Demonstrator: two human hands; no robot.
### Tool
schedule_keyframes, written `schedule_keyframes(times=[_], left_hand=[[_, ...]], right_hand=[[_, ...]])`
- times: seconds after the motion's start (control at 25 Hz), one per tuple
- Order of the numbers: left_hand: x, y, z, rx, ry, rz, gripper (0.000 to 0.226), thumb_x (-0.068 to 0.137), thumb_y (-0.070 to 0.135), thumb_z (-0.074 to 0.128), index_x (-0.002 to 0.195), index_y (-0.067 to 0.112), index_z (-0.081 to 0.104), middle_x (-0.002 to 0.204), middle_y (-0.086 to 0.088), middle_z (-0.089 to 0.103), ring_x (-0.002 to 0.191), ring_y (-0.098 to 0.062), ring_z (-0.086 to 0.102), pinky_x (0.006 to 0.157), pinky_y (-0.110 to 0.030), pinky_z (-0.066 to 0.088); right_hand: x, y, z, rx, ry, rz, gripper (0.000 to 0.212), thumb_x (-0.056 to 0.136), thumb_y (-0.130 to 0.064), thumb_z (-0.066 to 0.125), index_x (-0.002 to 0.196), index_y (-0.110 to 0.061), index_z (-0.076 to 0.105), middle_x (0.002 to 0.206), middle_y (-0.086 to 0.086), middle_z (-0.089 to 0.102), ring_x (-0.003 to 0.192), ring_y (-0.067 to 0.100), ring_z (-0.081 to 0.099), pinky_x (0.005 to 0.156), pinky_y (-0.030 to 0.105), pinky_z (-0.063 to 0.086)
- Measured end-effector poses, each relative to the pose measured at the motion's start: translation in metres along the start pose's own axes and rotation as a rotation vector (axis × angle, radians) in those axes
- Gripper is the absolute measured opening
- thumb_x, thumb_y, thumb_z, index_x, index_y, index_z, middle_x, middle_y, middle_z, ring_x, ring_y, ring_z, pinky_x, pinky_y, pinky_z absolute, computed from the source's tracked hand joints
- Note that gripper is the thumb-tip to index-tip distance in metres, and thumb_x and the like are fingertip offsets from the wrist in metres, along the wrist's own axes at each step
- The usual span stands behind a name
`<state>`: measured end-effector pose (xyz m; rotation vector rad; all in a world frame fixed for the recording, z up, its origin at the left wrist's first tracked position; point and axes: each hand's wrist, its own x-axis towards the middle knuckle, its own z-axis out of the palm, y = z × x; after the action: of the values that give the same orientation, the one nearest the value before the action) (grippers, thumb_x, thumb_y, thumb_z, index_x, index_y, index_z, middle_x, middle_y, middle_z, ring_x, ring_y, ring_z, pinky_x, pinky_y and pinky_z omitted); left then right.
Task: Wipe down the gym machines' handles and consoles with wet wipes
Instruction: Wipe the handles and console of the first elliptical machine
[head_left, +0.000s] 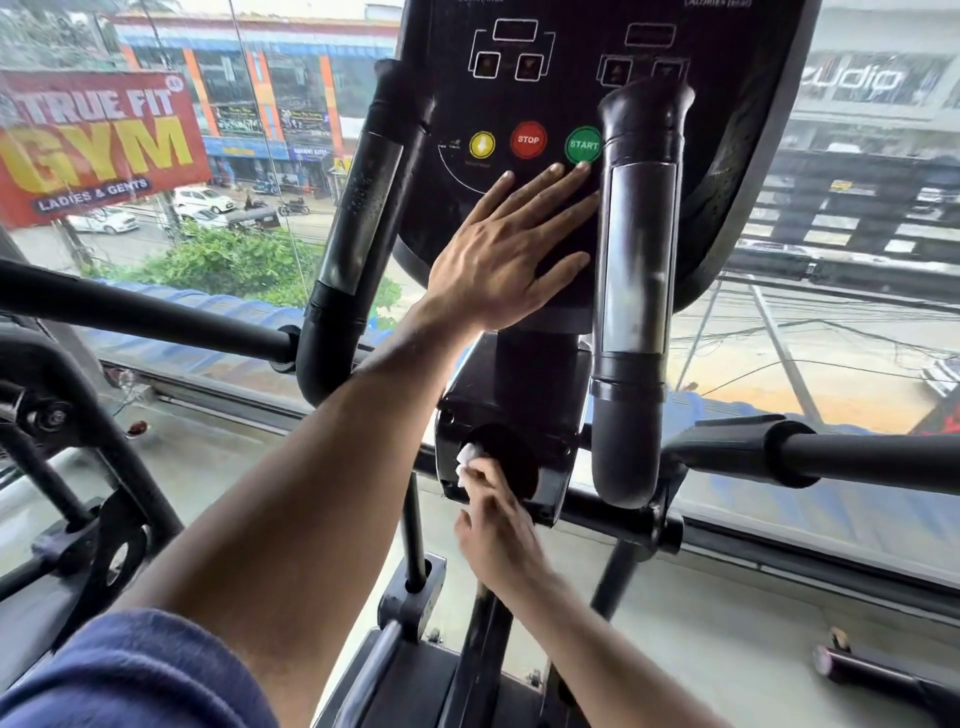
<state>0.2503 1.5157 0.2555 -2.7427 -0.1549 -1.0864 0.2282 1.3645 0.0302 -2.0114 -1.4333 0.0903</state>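
The machine's black console (519, 98) fills the upper middle, with yellow, red STOP and green START buttons. My left hand (498, 260) lies flat on its lower part, fingers straight, fingertips just below START. Two upright black handles with metal sensor plates flank it, the left handle (363, 208) and the right handle (636, 260). Lower down, my right hand (493, 519) pinches a crumpled white wet wipe (466, 460) and presses it against the black housing (550, 410) under the console, at the edge of a round dark recess.
Long black arm bars stick out to the left (130, 312) and to the right (857, 457). Another machine's frame (78, 467) stands at the left. A glass window wall (831, 312) rises right behind the machine, with a street and a red gym sign (98, 145) outside.
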Motion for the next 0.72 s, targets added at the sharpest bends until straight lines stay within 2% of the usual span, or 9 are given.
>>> schedule_keyframes(times=[0.08,0.16,0.28,0.4,0.48,0.56,0.64,0.72], left_hand=[[0.001,0.001,0.0,0.002,-0.018,0.0,0.066,0.105,0.058,0.022,0.162,0.027,0.033,0.171,0.001,0.026,0.159,-0.017,0.019,0.129,-0.047,0.013],[0.001,0.0,0.0,0.001,-0.028,-0.01,0.066,0.104,0.059,0.021,0.162,0.027,0.032,0.171,0.002,0.025,0.159,-0.017,0.018,0.129,-0.047,0.013],[0.0,-0.002,-0.001,-0.004,-0.042,-0.012,0.066,0.105,0.059,0.022,0.162,0.029,0.031,0.171,0.003,0.026,0.159,-0.016,0.018,0.129,-0.046,0.012],[0.002,-0.001,-0.004,-0.006,-0.091,-0.008,0.066,0.106,0.061,0.022,0.163,0.031,0.027,0.172,0.004,0.022,0.16,-0.015,0.015,0.13,-0.045,0.009],[-0.003,-0.001,-0.006,-0.007,-0.125,-0.032,0.066,0.106,0.063,0.022,0.165,0.032,0.022,0.173,0.005,0.015,0.16,-0.014,0.01,0.13,-0.046,0.007],[-0.02,0.001,-0.005,-0.001,-0.144,-0.098,0.068,0.106,0.066,0.021,0.166,0.034,0.017,0.174,0.007,0.008,0.161,-0.014,0.004,0.13,-0.048,0.005],[-0.039,0.004,-0.002,0.023,-0.154,-0.165,0.07,0.105,0.068,0.019,0.166,0.035,0.012,0.175,0.007,0.004,0.161,-0.015,0.001,0.129,-0.051,0.003],[-0.05,0.004,-0.002,0.02,-0.178,-0.213,0.071,0.105,0.069,0.019,0.166,0.035,0.008,0.175,0.007,0.0,0.161,-0.016,-0.002,0.129,-0.051,0.0]], right_hand=[[0.008,0.0,-0.019,-0.219,-0.188,-0.135,0.034,0.098,0.004,0.047,0.131,0.001,0.058,0.153,0.016,0.043,0.129,0.025,0.058,0.11,0.028,0.046],[0.019,0.0,-0.036,-0.421,-0.323,-0.202,0.032,0.102,0.001,0.044,0.132,0.004,0.056,0.149,0.022,0.044,0.13,0.031,0.055,0.106,0.04,0.05],[0.025,-0.004,-0.051,-0.742,-0.394,-0.36,0.035,0.098,0.004,0.05,0.132,0.0,0.053,0.143,0.015,0.04,0.126,0.026,0.052,0.099,0.032,0.05],[0.026,-0.002,-0.05,-0.892,-0.437,-0.297,0.037,0.092,0.01,0.055,0.129,0.004,0.055,0.143,0.016,0.036,0.12,0.029,0.052,0.096,0.035,0.054],[0.027,-0.002,-0.048,-0.978,-0.465,-0.259,0.035,0.093,0.008,0.055,0.127,0.0,0.06,0.139,0.016,0.043,0.119,0.031,0.055,0.096,0.038,0.054],[0.03,-0.003,-0.046,-0.973,-0.503,-0.243,0.033,0.094,0.006,0.054,0.125,-0.003,0.063,0.132,0.015,0.053,0.118,0.032,0.06,0.094,0.039,0.054],[0.038,-0.006,-0.043,-0.831,-0.558,-0.158,0.031,0.093,0.007,0.053,0.121,-0.002,0.064,0.126,0.016,0.06,0.116,0.034,0.064,0.089,0.039,0.054],[0.047,-0.008,-0.04,-0.652,-0.589,-0.046,0.023,0.09,0.009,0.052,0.101,-0.006,0.065,0.115,0.018,0.064,0.11,0.036,0.067,0.084,0.037,0.052]])
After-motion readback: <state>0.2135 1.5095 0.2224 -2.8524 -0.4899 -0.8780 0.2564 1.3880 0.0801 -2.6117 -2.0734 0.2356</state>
